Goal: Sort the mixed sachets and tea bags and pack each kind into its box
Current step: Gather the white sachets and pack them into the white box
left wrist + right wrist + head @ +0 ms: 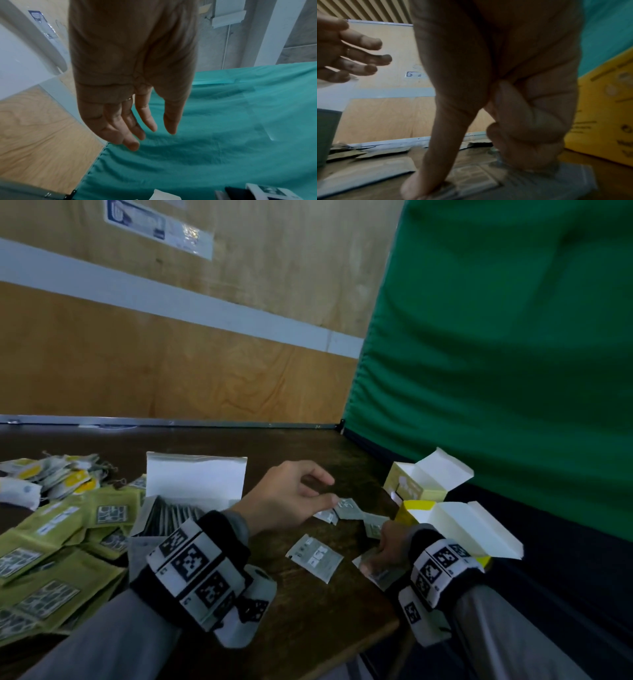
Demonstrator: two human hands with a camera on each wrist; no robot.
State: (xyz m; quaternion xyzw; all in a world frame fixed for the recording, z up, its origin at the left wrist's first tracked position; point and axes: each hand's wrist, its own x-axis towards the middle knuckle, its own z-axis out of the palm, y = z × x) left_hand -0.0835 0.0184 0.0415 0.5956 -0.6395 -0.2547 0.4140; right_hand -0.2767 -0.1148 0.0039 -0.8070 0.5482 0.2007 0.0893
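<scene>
From the head view, the left hand (287,494) hovered mid-frame over the table (308,611), fingers loosely spread, holding nothing; grey sachets (313,556) lay scattered just below and right of it; the right hand (387,549), lower right, gripped a small stack of sachets (375,573) against the table; a grey box (191,494) stood open at centre left, green packets (61,542) and tea bags (51,474) heaped at far left, a yellow box (442,515) open at right.

From the left wrist, the fingers (147,119) hung straight and relaxed (nothing in them) before a green cloth (223,121).

From the right wrist, the thumb (419,182) and curled fingers (530,148) pressed on the stack (479,180), low in frame; the picture was blurred.
</scene>
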